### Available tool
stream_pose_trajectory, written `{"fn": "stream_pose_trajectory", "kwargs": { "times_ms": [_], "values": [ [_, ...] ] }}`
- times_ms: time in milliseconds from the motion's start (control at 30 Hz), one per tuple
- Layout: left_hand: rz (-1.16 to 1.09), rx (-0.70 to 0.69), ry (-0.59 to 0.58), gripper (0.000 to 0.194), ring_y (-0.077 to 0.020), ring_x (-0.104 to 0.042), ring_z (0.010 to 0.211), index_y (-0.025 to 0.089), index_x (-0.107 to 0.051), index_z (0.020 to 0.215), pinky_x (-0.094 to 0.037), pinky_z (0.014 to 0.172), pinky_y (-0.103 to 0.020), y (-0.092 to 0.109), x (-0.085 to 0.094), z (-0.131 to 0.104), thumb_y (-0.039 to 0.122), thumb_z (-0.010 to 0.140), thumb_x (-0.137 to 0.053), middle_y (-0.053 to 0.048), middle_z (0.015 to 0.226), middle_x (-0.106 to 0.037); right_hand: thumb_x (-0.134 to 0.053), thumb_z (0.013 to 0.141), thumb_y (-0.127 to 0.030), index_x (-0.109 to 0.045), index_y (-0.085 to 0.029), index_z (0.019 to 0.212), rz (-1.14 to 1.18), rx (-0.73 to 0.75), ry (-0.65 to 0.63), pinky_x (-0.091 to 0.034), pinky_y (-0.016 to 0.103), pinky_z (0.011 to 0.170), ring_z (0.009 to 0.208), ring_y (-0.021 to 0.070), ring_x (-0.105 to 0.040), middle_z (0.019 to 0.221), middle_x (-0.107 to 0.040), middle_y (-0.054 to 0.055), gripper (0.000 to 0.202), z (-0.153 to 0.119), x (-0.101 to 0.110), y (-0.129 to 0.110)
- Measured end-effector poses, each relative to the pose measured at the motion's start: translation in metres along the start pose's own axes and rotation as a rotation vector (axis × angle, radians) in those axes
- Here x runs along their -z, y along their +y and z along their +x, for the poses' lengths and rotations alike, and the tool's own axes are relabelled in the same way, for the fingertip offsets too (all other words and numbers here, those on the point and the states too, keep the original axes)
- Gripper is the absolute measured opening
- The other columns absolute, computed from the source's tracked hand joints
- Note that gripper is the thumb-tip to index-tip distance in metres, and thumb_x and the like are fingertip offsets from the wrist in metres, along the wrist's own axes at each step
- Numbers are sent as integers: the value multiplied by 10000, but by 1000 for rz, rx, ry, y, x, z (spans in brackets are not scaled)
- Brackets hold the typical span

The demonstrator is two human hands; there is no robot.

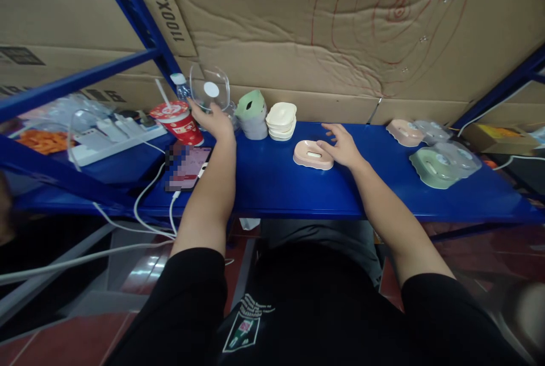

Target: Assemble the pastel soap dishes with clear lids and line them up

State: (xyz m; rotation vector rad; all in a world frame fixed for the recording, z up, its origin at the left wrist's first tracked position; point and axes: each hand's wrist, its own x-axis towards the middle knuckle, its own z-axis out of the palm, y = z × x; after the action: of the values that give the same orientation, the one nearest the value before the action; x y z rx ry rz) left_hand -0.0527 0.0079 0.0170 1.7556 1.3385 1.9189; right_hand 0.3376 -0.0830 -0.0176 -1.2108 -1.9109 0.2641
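Note:
My left hand (215, 121) grips the lower edge of a clear plastic cover (221, 85) with a round white sticker, which stands tilted up near the cardboard. My right hand (342, 146) has its fingers apart, beside a pink scallop-sided plastic piece (303, 153) with a slot on top that holds a small white part (314, 155). The thumb reaches its right edge; whether it presses on it I cannot tell. Between the hands, at the back, stand a stack of green and greyish pieces (252, 119) and a stack of cream pieces (281, 121).
A red cup with a straw (181, 125), a bottle (181, 88), a phone (191, 167) and a power strip (114, 139) with white cables are left. Rightward lie pink (404, 133) and green pieces (432, 168) with clear covers. Cardboard (272, 59) walls the blue shelf's (272, 190) back.

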Motion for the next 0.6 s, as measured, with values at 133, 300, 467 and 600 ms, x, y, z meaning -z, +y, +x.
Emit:
{"fn": "stream_pose_trajectory", "kwargs": {
  "times_ms": [133,300,467,600],
  "values": [
    [188,231,117,659,-297,-541,1521,24,-509,1590,-453,1242,-511,-22,-5,2,307,1036,-725,-234,1454,-680,-704,900,-720,-676,-246,1488,-22,0,-88,-607,633,1036,1231,392,-703,1464,-671,167,755,-1,1,-1],
    [336,453,481,629,-256,-446,1607,17,-428,1630,-314,1347,-409,-43,-14,8,135,1061,-667,-213,1676,-511,-742,884,-743,-679,-233,1498,-69,30,-244,-466,658,1228,1420,421,-605,1485,-663,173,800,-2,3,-4],
    [382,449,457,536,-249,-495,1556,-36,-480,1579,-333,1326,-404,-44,-12,9,148,1102,-639,-198,1638,-554,-834,777,-785,-629,-250,1570,-114,35,-445,-421,689,1249,1466,457,-555,1545,-642,169,979,-2,0,-7],
    [418,515,408,513,-233,-525,1547,13,-545,1559,-360,1309,-324,-40,-10,8,171,1081,-644,-171,1618,-595,-892,711,-754,-573,-263,1625,-118,87,-533,-426,667,1254,1475,446,-538,1563,-644,138,1085,-1,-1,-5]
  ]
}}
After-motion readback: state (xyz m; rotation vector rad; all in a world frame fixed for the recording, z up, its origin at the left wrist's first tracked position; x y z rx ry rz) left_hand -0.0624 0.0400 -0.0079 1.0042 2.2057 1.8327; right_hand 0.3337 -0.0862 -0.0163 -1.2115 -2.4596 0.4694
